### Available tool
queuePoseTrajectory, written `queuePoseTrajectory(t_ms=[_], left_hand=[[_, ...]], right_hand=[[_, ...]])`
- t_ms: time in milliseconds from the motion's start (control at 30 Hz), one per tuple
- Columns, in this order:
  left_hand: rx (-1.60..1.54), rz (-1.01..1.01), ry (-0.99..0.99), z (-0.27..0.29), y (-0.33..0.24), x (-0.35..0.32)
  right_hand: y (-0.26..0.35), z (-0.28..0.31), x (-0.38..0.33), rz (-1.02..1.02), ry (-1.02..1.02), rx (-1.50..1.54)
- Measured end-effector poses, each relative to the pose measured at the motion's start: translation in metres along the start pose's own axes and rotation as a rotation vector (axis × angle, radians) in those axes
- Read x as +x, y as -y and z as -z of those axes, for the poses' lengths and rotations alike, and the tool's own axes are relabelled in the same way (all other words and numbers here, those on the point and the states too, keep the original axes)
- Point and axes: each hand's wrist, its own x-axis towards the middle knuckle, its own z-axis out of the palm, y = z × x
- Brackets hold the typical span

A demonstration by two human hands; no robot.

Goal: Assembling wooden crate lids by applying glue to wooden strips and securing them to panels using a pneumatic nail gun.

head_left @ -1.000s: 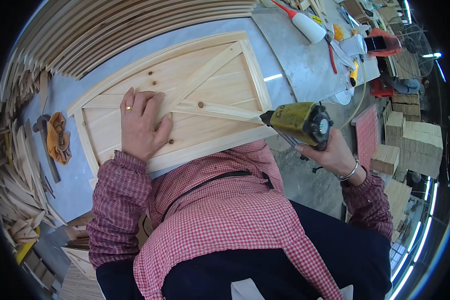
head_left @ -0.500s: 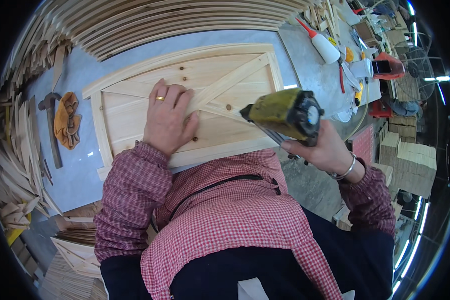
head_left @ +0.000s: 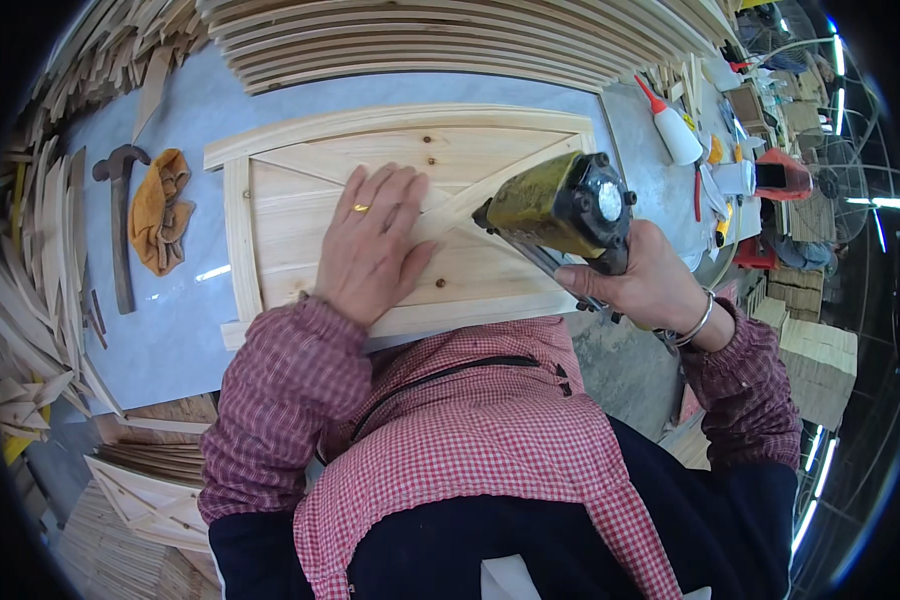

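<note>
A pale wooden panel with a curved top rail and crossed diagonal strips lies on the table in front of me. My left hand rests flat on it, fingers stretched out and slightly apart, a ring on one finger, just left of where the strips cross. A worn yellow-and-black nail gun is gripped in my right hand. Its dark nose points left, close to the crossing of the strips. Whether the nose touches the wood I cannot tell.
Left of the panel are a hammer and a crumpled orange-brown glove on the pale tabletop. Long wooden strips are stacked at the back, with more along the left. A white bottle with a red nozzle lies at the right.
The nail gun has moved left over the panel, its nose now nearer the strips' crossing. My left hand stays flat on the wood. The whole view has shifted somewhat.
</note>
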Motion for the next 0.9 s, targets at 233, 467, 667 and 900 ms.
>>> queuePoseTrajectory(t_ms=[233,467,667,900], left_hand=[[0.076,0.033,0.031,0.009,0.012,-0.021],[0.045,0.036,0.026,0.010,0.014,-0.022],[0.161,0.101,-0.176,0.044,0.072,-0.011],[0.110,0.182,-0.202,0.055,0.110,-0.001]], right_hand=[[0.022,-0.006,0.030,0.003,0.064,-0.045],[0.028,-0.011,0.037,0.133,0.020,-0.100],[0.053,0.003,0.041,-0.063,0.092,-0.029],[0.087,-0.002,0.068,-0.009,0.101,0.013]])
